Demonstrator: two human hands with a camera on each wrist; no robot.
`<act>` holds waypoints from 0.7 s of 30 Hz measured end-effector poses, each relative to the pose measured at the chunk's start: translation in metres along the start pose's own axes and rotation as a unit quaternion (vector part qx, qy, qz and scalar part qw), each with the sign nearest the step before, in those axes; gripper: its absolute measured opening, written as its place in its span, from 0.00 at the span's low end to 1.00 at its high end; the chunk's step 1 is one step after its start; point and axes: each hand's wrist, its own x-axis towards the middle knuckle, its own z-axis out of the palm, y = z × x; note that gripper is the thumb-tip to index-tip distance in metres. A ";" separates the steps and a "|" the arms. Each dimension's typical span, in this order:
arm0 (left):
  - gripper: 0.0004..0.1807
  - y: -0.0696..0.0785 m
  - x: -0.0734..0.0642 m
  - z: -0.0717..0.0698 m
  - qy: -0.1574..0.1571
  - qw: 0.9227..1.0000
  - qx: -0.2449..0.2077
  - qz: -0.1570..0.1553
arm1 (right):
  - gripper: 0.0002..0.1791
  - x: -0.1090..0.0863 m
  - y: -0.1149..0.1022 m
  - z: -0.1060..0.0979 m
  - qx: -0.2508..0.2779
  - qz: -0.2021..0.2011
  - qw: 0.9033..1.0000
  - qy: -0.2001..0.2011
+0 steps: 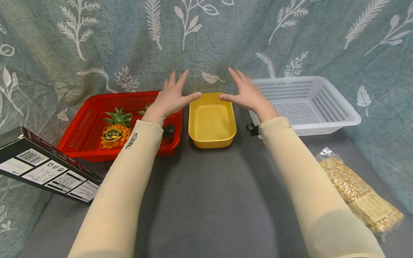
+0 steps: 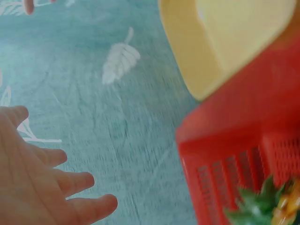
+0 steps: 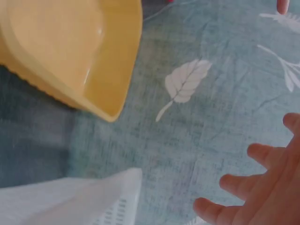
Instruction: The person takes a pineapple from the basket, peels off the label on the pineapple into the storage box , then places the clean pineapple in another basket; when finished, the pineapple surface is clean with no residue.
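Note:
Both hands are raised with fingers spread, and neither holds anything. In the head view my left hand (image 1: 171,96) hovers over the right end of a red basket (image 1: 93,104). My right hand (image 1: 248,94) is held between a yellow tub (image 1: 212,141) and a white basket (image 1: 326,125). The yellow tub stands between the two baskets with nothing visible inside. Inside the red basket lies a pineapple-shaped item (image 1: 114,134) with a dark label and green leaves; more green leaves show partly behind my left hand. The wrist views show spread fingers of the left hand (image 2: 42,183) and right hand (image 3: 267,187).
A dark box (image 1: 55,168) with printed white labels leans at the left, against the red basket's front. On the right lies a clear bag of yellow grains (image 1: 358,190) with a paper label. A patterned cloth (image 1: 213,43) hangs behind the grey surface (image 1: 213,200).

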 end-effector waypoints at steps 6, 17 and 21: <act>0.49 0.006 -0.011 0.005 0.038 0.996 -0.075 0.023 | 0.53 -0.011 -0.001 0.001 0.103 -0.012 0.994 0.044; 0.46 0.013 -0.042 0.025 0.113 0.964 -0.225 0.086 | 0.60 -0.044 -0.002 0.020 0.285 -0.063 0.949 0.116; 0.45 0.016 -0.057 0.037 0.130 0.950 -0.264 0.105 | 0.64 -0.056 -0.004 0.029 0.331 -0.070 0.933 0.123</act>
